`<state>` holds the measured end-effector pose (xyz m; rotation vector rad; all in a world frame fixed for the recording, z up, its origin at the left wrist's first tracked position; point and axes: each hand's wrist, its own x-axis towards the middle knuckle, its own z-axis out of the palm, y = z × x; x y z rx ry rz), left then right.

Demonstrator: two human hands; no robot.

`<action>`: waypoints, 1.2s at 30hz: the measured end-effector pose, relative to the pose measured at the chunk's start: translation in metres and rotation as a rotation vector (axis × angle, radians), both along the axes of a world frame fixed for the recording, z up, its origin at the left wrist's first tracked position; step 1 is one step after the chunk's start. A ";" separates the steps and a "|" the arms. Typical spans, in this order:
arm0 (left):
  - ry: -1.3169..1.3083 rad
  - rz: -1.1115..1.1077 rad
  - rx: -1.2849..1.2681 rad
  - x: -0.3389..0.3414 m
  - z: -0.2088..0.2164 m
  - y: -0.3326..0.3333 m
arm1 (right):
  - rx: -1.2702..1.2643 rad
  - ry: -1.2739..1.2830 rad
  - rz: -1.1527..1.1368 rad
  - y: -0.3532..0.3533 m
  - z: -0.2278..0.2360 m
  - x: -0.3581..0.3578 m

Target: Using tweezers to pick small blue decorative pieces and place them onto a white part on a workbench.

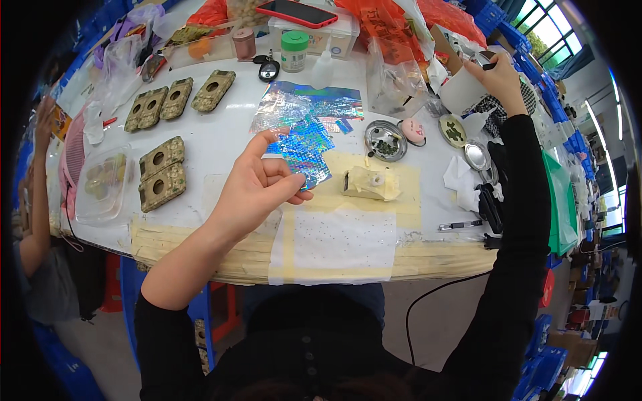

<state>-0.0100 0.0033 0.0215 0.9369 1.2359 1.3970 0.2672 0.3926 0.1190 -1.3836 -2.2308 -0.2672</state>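
Thumb and fingers of my left hand (251, 180) are closed on a blue holographic sheet (309, 157), with the index finger stretched out along its edge. More silvery holographic sheet (281, 103) lies on the table just beyond. My right hand (498, 81) is up at the far right, above a white container (463, 92). Its fingers are bent round a small dark thing (490, 66) that I cannot make out. In front of me a tan block-shaped piece with a round knob (371, 183) rests on yellow tape, behind a white paper (344, 244) speckled with dark bits.
Camouflage-patterned vehicle hulls (162, 174) stand in groups at the left, near a clear plastic box (102, 184). A round metal dish (386, 140) holds small dark parts. Farther back are a green-lidded jar (294, 51) and a red-edged phone (297, 13). Another person's arm (39, 174) shows far left.
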 end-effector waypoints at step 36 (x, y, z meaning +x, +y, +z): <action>-0.028 0.006 -0.008 -0.004 0.002 -0.001 | -0.072 -0.009 -0.236 0.086 -0.038 -0.004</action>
